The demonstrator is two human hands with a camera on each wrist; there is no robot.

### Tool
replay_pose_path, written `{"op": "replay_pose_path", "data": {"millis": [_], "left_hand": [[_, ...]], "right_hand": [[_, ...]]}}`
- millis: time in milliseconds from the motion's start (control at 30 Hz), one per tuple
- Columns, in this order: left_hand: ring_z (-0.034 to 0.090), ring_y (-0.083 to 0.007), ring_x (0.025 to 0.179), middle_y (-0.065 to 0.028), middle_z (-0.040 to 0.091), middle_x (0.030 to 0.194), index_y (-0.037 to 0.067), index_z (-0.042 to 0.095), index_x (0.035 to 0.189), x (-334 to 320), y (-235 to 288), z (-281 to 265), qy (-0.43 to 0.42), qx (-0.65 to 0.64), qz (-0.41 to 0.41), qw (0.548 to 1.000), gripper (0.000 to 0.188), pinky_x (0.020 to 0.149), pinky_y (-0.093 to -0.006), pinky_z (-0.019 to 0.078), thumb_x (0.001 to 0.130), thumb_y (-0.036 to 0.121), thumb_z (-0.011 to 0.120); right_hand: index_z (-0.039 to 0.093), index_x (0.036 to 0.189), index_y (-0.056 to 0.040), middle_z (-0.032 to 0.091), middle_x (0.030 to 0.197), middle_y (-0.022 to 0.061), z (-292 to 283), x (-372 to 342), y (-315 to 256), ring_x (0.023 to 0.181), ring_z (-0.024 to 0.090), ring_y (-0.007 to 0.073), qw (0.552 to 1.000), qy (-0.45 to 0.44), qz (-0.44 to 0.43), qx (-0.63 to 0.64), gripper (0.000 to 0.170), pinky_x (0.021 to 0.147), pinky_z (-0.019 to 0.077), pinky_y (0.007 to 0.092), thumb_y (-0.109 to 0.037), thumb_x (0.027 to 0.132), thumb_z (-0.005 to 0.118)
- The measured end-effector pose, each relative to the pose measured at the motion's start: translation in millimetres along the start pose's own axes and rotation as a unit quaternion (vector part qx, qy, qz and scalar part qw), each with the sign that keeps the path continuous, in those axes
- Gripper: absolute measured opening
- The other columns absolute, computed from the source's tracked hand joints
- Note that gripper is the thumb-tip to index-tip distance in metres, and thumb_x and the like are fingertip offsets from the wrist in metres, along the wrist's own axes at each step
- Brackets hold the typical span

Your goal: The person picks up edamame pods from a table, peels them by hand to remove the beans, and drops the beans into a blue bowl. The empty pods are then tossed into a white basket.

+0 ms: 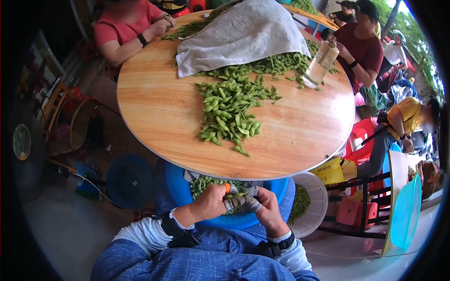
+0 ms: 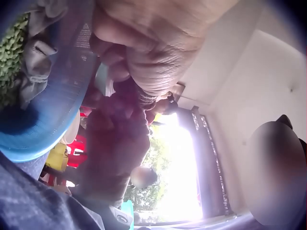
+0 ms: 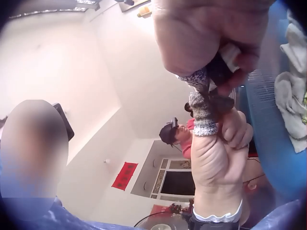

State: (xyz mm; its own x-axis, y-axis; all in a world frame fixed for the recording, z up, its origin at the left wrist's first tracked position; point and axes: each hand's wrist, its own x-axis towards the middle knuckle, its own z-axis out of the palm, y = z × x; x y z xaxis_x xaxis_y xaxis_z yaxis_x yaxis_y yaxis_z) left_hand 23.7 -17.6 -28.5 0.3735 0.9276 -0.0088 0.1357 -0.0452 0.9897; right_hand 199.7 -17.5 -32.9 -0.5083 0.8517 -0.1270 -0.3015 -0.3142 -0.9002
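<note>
In the head view, the left hand and right hand meet above a blue basin. Grey knitted covers wrap several fingertips, and the left hand has an orange band. A green pod is pinched between the fingers of both hands, partly hidden by them. Shelled green beans and a grey cloth lie in the basin. The left hand fills the top of the left wrist view; the right hand is close up in the right wrist view, its fingertips dark and the pod not visible.
A round wooden table ahead bears a pile of green pods, a grey cloth and a clear bottle. A white basket with green pieces stands right of the basin. Other people sit around.
</note>
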Motion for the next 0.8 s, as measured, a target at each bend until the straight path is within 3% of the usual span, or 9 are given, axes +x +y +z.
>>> {"op": "replay_pose_path", "data": {"millis": [133,233,333,367,433,567,633,767,800], "left_hand": [[0.043,-0.0056,0.055,0.0005,0.05,0.058,0.0,0.055,0.074,0,6,-9,-0.055,-0.025,0.013,0.998,0.018,0.049,-0.0234,0.0365,0.08,0.017,0.058],[0.04,-0.0057,0.052,0.0012,0.046,0.054,0.001,0.054,0.071,-3,0,-7,-0.034,0.031,-0.008,0.999,0.014,0.046,-0.0242,0.0336,0.08,0.012,0.052],[0.042,-0.0104,0.048,-0.0069,0.049,0.052,-0.002,0.053,0.073,-3,-12,-7,-0.031,0.074,-0.067,0.994,0.009,0.045,-0.028,0.0354,0.075,0.007,0.051],[0.041,-0.0091,0.048,-0.0041,0.047,0.052,-0.001,0.054,0.074,-4,-17,-6,-0.033,0.055,-0.095,0.993,0.008,0.045,-0.0269,0.0341,0.075,0.006,0.049],[0.038,-0.0065,0.049,0.0014,0.042,0.052,0.001,0.054,0.076,-5,-26,-4,-0.035,0.017,-0.15,0.988,0.01,0.044,-0.0248,0.0314,0.076,0.004,0.045],[0.039,-0.0065,0.051,0.0006,0.044,0.055,0.002,0.054,0.079,-7,-44,-1,-0.03,-0.011,-0.176,0.984,0.011,0.044,-0.0244,0.0319,0.074,0.003,0.044],[0.041,-0.0067,0.052,-0.0007,0.045,0.056,0.002,0.054,0.081,-10,-60,0,-0.016,-0.021,-0.196,0.98,0.014,0.044,-0.0253,0.0331,0.073,0.002,0.043],[0.045,-0.0112,0.051,-0.0046,0.048,0.057,0.004,0.054,0.088,-10,-68,-3,-0.064,0.139,-0.148,0.977,0.014,0.046,-0.0282,0.0359,0.075,0.007,0.052],[0.045,-0.0134,0.05,-0.0058,0.049,0.057,0.005,0.054,0.089,-11,-62,-8,-0.087,0.172,-0.14,0.971,0.015,0.046,-0.029,0.0363,0.075,0.009,0.055]], "right_hand": [[0.053,0.099,0.0028,0.057,0.093,0.0007,-3,-2,0,0.085,0.051,0.0079,0.998,-0.054,-0.01,-0.021,0.02,0.077,0.0408,0.0232,-0.01,0.083,0.053],[0.055,0.09,0.0033,0.058,0.082,0.0034,3,0,2,0.076,0.049,0.008,0.999,-0.007,0.012,-0.029,0.013,0.069,0.0413,0.0229,-0.004,0.08,0.053],[0.053,0.079,0.0041,0.052,0.068,0.0074,2,1,17,0.066,0.044,0.0092,0.962,0.046,-0.025,-0.268,0.006,0.058,0.0394,0.0247,0.002,0.074,0.053],[0.05,0.072,0.0048,0.044,0.06,0.0099,5,3,20,0.06,0.039,0.0105,0.957,0.063,-0.056,-0.277,0.004,0.052,0.0367,0.0269,0.004,0.069,0.052],[0.05,0.073,0.0045,0.044,0.061,0.0075,5,4,22,0.061,0.039,0.0095,0.954,0.062,-0.053,-0.289,0.003,0.053,0.037,0.0263,0.004,0.07,0.052],[0.054,0.08,0.0032,0.052,0.071,-0.0006,-9,8,46,0.07,0.044,0.0049,0.972,0.039,0.003,-0.233,0.005,0.058,0.0402,0.0221,0.002,0.076,0.051],[0.053,0.075,0.0024,0.05,0.067,0.0008,-6,8,45,0.065,0.042,0.0066,0.967,0.049,0.015,-0.25,0.002,0.054,0.0382,0.0241,0.001,0.074,0.052],[0.055,0.076,0.0016,0.052,0.067,0.0017,-18,2,51,0.063,0.044,0.0083,0.969,0.144,-0.018,-0.201,0.003,0.054,0.0394,0.0244,-0.001,0.074,0.054],[0.057,0.08,0.0018,0.054,0.07,0.0015,-37,-6,43,0.064,0.047,0.0095,0.942,0.177,-0.039,-0.282,0.007,0.058,0.0414,0.0243,-0.004,0.076,0.055]]}}
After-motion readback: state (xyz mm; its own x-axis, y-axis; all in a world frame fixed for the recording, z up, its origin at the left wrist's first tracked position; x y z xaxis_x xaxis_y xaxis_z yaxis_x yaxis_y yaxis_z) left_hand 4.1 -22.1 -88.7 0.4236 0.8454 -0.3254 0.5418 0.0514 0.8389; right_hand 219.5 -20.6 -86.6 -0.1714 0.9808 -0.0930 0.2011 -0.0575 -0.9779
